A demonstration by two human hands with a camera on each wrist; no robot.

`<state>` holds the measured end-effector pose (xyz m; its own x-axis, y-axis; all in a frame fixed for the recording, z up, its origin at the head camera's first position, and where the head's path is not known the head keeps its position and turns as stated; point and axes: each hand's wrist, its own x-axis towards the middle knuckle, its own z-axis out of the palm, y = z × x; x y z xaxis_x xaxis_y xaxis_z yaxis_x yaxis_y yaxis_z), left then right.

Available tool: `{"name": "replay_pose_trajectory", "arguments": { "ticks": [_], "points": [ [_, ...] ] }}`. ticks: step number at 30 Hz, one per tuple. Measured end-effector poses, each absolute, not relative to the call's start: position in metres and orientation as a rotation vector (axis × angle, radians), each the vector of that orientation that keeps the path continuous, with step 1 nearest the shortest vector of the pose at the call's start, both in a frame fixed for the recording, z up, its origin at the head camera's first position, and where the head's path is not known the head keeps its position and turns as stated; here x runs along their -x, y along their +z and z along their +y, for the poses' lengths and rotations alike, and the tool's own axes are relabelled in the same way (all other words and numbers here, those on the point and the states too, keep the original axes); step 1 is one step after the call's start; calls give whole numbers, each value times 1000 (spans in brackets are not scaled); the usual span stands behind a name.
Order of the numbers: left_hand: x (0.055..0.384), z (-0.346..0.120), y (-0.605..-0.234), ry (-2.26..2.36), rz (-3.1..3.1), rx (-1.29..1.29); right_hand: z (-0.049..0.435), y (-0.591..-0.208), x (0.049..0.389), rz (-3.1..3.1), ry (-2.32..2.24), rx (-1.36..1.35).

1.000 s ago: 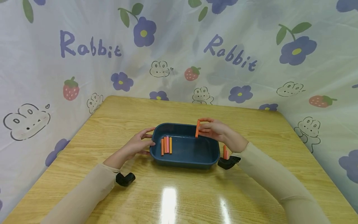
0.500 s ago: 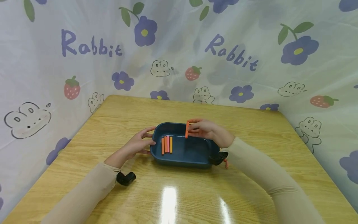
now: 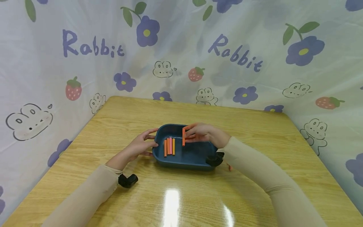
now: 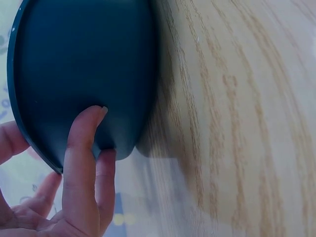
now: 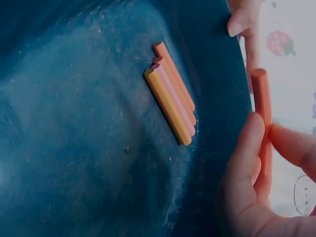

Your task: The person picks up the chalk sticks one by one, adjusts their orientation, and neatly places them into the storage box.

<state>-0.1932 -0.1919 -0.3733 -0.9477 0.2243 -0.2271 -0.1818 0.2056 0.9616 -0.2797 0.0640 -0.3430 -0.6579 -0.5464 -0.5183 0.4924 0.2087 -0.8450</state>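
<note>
A dark blue rectangular tub (image 3: 195, 154) sits in the middle of the table. My left hand (image 3: 138, 145) holds its left end, thumb over the rim and fingers along the outer wall, as the left wrist view shows. Over the tub, my right hand (image 3: 204, 132) pinches an orange chalk stick (image 5: 263, 103) near upright between thumb and fingers. On the tub's floor, toward the left end, several chalk sticks lie side by side: orange ones (image 5: 175, 76), a pink one (image 5: 174, 96) and a yellow-orange one (image 5: 168, 106) nearest the middle.
Beyond the tub's right end, a pinkish chalk piece (image 3: 230, 167) shows on the wooden table (image 3: 136, 205), partly behind the right sleeve. Black wrist mounts (image 3: 128, 181) stick out under both sleeves. A printed rabbit curtain (image 3: 175, 37) hangs around the table.
My right hand has moved left over the tub with the orange chalk stick, closer to the row inside, and slightly lower. My left hand stays on the tub's left end.
</note>
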Motion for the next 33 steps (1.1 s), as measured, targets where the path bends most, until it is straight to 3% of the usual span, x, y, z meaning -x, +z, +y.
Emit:
{"name": "replay_pose_trajectory", "arguments": {
  "ticks": [17, 33],
  "points": [
    [193, -193, -374, 1808, 2149, -37, 34, -369, 277, 1743, -1295, -34],
    [193, -193, -374, 1803, 2150, -43, 32, -362, 278, 1620, -1421, -114]
  ]
}}
